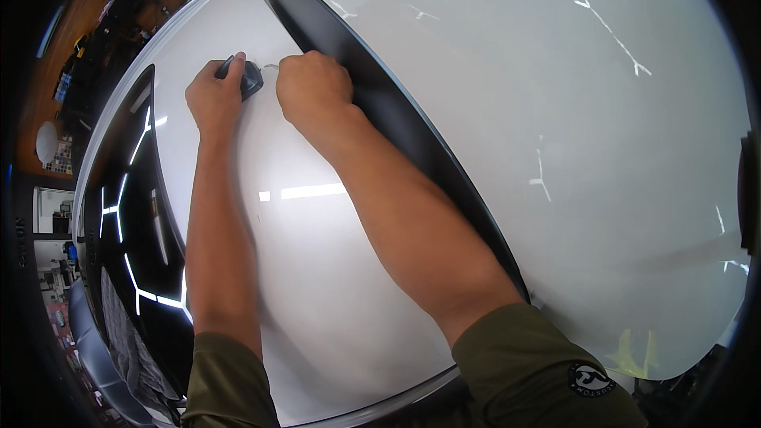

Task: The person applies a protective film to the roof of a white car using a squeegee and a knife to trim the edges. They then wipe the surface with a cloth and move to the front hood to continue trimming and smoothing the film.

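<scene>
My left hand (212, 103) is closed around a dark, rounded block-like tool (252, 79), its thumb pressed on top, against a glossy white car panel (317, 246). Just to the right, my right hand (313, 87) is curled into a fist low over the same panel, beside a long black strip (396, 135). A small thin greyish bit shows at the edge of that fist, between the two hands. What the right fingers grip is hidden by the back of the hand.
Dark glass (131, 190) with bright light reflections lies left of the panel, with a grey cloth (131, 341) near its lower end. A larger white body panel (618, 166) fills the right side. Yellowish tape (634, 355) sticks to its lower edge.
</scene>
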Motion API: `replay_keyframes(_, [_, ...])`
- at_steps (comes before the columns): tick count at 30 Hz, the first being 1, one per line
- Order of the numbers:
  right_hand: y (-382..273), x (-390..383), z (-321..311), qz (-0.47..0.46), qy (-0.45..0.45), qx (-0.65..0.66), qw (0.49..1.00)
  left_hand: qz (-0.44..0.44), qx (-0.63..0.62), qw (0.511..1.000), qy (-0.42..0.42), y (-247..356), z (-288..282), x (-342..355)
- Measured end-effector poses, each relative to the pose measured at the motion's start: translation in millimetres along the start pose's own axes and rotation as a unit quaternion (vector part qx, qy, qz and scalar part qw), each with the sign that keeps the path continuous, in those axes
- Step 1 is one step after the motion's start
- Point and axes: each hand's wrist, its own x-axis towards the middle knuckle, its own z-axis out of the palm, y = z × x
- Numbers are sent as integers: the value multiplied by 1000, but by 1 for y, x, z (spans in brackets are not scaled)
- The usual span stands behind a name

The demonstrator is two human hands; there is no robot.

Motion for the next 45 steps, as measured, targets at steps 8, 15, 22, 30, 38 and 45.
replay_keyframes(8, [-5,5,-1,-54,-25,-35,998,0,-3,1000,0,1,-2,0])
replay_keyframes(15, [-1,-2,-4,-25,-8,0,1000,4,10,1000,1,-1,-4,0])
replay_keyframes(22, [-11,-1,0,-31,-46,-18,998,11,21,1000,-2,1,-3,1])
replay_keyframes(30, [-4,1,0,12,-31,32,999,10,31,999,4,-3,-6,3])
replay_keyframes(38, [-12,4,8,-38,-59,-29,997,20,26,999,6,3,-5,2])
replay_keyframes(45, [-9,-1,-7,-15,-54,-16,998,20,37,999,1,-5,-5,5])
